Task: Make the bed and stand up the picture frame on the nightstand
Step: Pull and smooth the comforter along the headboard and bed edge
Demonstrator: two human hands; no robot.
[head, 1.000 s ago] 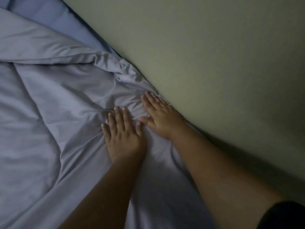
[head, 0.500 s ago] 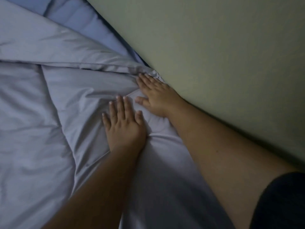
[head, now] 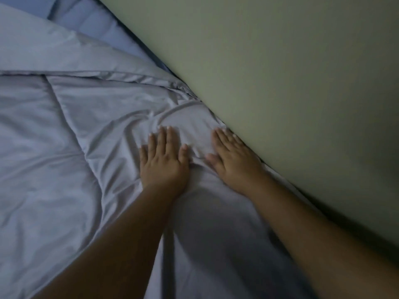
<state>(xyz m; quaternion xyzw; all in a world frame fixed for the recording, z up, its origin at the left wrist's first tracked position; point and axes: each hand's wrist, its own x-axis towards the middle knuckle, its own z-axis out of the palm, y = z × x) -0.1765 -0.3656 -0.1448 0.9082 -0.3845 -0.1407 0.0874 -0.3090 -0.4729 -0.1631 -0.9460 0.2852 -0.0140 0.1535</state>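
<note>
Where bed meets wall [head: 291, 83], grey comforter [head: 75, 169] covers most of surface, rumpled into curved folds just ahead of hands. Room dim. Blue sheet [head: 103, 24] shows at top, beyond comforter's folded hem. Left hand [head: 164, 162] flat, fingers spread, pressing fabric, gripping nothing. Right hand [head: 233, 160] flat too, fingers together, its outer side against wall. Small fabric ridge between thumbs. Wide comforter expanse lies leftward; wall closes right side.

Dim, blurred view; bed [head: 64, 169] runs off left edge.
</note>
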